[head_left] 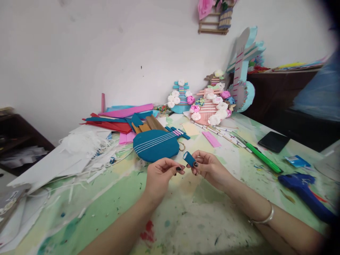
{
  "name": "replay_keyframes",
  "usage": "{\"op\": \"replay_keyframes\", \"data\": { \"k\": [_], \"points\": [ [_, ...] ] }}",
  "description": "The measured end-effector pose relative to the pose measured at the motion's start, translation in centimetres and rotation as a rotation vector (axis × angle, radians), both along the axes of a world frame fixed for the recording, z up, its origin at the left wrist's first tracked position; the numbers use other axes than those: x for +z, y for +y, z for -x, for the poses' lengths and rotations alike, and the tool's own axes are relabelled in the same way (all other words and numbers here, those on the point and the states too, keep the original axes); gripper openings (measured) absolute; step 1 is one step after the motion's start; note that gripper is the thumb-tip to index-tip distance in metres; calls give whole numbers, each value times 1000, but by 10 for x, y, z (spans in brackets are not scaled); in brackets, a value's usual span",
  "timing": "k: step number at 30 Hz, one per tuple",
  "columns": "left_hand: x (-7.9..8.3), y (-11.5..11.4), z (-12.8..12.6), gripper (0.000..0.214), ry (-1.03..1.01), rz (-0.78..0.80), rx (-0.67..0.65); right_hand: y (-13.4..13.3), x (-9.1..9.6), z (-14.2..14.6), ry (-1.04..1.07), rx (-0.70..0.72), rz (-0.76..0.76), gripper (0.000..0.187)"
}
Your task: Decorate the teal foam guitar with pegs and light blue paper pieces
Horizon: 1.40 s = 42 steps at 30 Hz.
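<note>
Between thumb and fingers, my right hand [208, 166] pinches a small blue paper-covered piece [188, 158], pale at its upper end. A bracelet circles that wrist. My left hand [163, 177] is closed in a pinch just left of it, fingertips close to the blue piece but apart from it. Whether anything tiny sits in that pinch is too small to make out. Just behind my hands lies a blue paper-covered lute model [156, 145] with white string lines and a short neck pointing right.
Folded coloured paper [119, 118] and white shreds [82, 143] lie at left. Flower-decorated models [209, 106] stand at the back. To the right are brushes [220, 132], a green cutter [262, 157], a black phone [273, 141] and a blue glue gun [305, 191].
</note>
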<state>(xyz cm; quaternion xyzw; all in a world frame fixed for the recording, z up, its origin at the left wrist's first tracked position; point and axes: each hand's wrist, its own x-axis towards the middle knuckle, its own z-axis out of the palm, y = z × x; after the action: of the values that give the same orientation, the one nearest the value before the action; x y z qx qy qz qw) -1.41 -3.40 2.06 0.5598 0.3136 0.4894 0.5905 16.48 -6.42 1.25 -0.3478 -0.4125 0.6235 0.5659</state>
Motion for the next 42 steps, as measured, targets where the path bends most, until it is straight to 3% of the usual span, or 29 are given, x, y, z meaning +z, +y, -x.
{"op": "replay_keyframes", "data": {
  "k": [11,20,25,29,37,42],
  "points": [
    [-10,4,-2,31,-25,53,-26,-5,-1,4,71,30,27,23],
    [-8,5,-4,5,23,66,7,-6,-7,6,63,49,22,27],
    [-12,9,-3,5,19,52,10,-5,-6,8,24,44,27,26],
    [-13,10,-2,10,-27,149,-40,-5,-5,8,-30,5,5,26],
    [-10,5,-4,15,-63,397,-46,-4,-5,8,-144,-25,-11,28],
    [-9,4,-3,12,-53,469,-22,-4,-6,9,-162,-30,-16,29]
  ]
}}
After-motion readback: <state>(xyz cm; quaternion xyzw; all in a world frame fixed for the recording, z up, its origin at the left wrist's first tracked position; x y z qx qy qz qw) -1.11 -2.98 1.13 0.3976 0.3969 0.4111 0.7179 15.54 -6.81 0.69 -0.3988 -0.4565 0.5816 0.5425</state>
